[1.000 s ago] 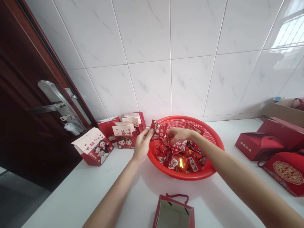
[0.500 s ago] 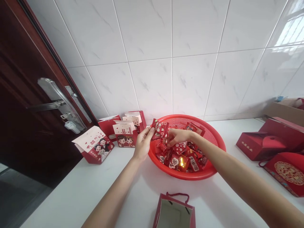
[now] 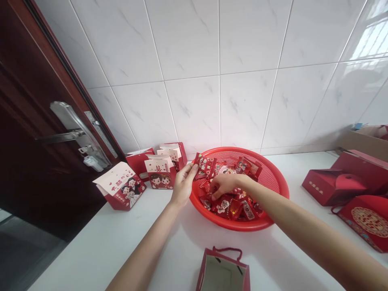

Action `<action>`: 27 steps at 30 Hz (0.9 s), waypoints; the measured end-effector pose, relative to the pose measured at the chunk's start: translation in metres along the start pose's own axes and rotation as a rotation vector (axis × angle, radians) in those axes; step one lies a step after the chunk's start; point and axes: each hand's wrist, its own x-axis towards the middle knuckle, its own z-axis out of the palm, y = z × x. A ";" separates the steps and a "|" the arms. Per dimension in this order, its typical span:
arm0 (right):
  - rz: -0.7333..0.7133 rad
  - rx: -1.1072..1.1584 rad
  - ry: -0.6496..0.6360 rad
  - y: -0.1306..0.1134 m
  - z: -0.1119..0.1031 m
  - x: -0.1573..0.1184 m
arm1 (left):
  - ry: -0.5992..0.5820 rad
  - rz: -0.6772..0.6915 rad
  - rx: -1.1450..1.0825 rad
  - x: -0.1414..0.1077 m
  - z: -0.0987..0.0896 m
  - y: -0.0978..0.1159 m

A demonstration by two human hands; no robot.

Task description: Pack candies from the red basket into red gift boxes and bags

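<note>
My left hand (image 3: 183,184) pinches red wrapped candy packets (image 3: 205,165) over the left rim of a red plastic basket (image 3: 274,173). A printed label and small flowers show on the front packet. Inside the basket, my right hand (image 3: 224,186) reaches down with curled fingers among the wrapped candies (image 3: 223,206); whatever is between its fingertips is hidden. Most of the candies are red, some with white hearts and lettering. In front of the basket stands a dark red gift bag (image 3: 201,270), its top open and a cord handle upright.
Several red and cream gift boxes (image 3: 121,190) stand on the left of the white table (image 3: 91,246). On the right are a red box (image 3: 329,186), a rounded red bag (image 3: 363,222) and a cardboard carton (image 3: 348,139). A tiled wall rises behind; a brown door (image 3: 36,161) is at left.
My right hand has moved down and slightly left, deeper into the candies. My left hand keeps its packets at the rim, turned slightly.
</note>
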 end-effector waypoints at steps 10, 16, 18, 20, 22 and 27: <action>-0.013 0.079 0.104 0.013 -0.012 -0.006 | 0.018 -0.004 0.001 0.000 0.003 0.003; -0.010 0.075 0.119 0.018 -0.010 -0.003 | 0.016 0.012 0.005 0.000 0.002 0.001; -0.001 0.057 0.120 0.018 -0.009 -0.002 | 0.005 0.017 0.005 0.000 0.002 0.002; 0.010 0.031 0.114 0.018 -0.009 -0.003 | 0.000 0.013 0.001 0.000 0.003 0.003; 0.025 0.003 0.105 0.017 -0.010 -0.005 | 0.000 0.005 -0.007 -0.001 0.003 0.004; 0.083 -0.017 0.034 0.015 -0.013 -0.012 | 0.010 0.014 0.008 0.000 0.003 0.002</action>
